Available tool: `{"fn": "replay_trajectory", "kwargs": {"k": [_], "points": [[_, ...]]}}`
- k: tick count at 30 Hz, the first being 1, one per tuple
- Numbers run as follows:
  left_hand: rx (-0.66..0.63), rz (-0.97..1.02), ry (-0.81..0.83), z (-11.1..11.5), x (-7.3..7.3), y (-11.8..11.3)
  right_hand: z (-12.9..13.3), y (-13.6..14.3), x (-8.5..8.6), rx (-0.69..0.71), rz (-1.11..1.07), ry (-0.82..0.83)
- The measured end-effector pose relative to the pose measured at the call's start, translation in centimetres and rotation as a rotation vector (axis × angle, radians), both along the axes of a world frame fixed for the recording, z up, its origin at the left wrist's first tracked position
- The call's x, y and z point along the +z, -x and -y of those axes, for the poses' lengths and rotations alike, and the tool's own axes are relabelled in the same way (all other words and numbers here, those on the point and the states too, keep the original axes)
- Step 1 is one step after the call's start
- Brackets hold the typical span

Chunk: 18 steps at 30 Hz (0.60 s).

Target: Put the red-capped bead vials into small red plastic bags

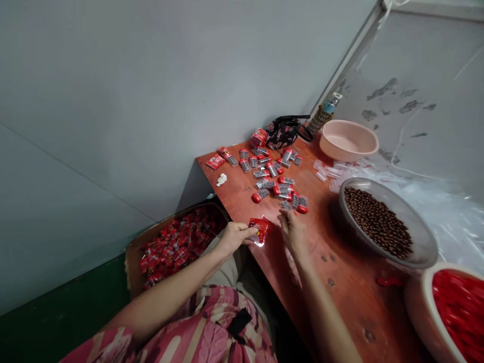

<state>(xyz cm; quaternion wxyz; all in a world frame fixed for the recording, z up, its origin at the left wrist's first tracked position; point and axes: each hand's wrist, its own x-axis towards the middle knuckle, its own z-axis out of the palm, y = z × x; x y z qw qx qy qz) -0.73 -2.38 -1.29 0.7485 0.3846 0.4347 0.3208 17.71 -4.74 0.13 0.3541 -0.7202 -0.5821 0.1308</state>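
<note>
White tub (421, 310) cut by right edge, print on red packet (261, 227) illegible, grip of right hand (293, 233) unclear

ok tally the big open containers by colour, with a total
Pale pink round plastic basin: 1
Translucent grey round plastic basin, holding small brown balls: 1
Off-white round plastic tub, holding shiny red pieces: 1
Brown box, holding red packets: 1
Total: 4

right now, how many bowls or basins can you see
3: pink basin farthest back, grey bowl of brown balls nearer, white bowl of red pieces at lower right, partly out of frame.
</note>
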Motion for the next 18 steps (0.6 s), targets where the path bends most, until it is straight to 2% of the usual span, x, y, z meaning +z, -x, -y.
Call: {"fn": "replay_trajectory", "kwargs": {"k": [2, 4, 7, 9, 11, 13, 15, 18], "points": [[0.024, -0.001, 0.019, 0.0, 0.0, 0.2, -1.5, -2.5, 0.3, 0.19, 0.432, 0.035], [0.053, 0.012, 0.052, 0.0, 0.2, 0.5, -2.9, -4.8, 0.7, 0.412, 0.731, 0.1], [0.096, 0.048, 0.109, 0.0, 0.4, 0.7, -4.1, -7.3, 1.2, 0.611, 0.93, 0.183], [0.114, 0.073, 0.134, -0.1, 0.4, 0.7, -4.1, -8.2, 1.5, 0.623, 0.945, 0.208], [0.13, 0.11, 0.164, -0.2, 0.3, 0.6, -3.3, -8.5, 1.6, 0.542, 0.886, 0.217], [0.152, 0.155, 0.215, -0.4, 0.4, 0.3, -1.8, -8.1, 1.7, 0.388, 0.714, 0.214], [0.19, 0.2, 0.286, -0.5, 0.6, -0.1, 0.4, -6.6, 1.8, 0.204, 0.391, 0.194], [0.269, 0.29, 0.384, -0.6, 0.9, -0.9, 4.4, -2.4, 1.9, 0.002, -0.242, 0.177]]}}
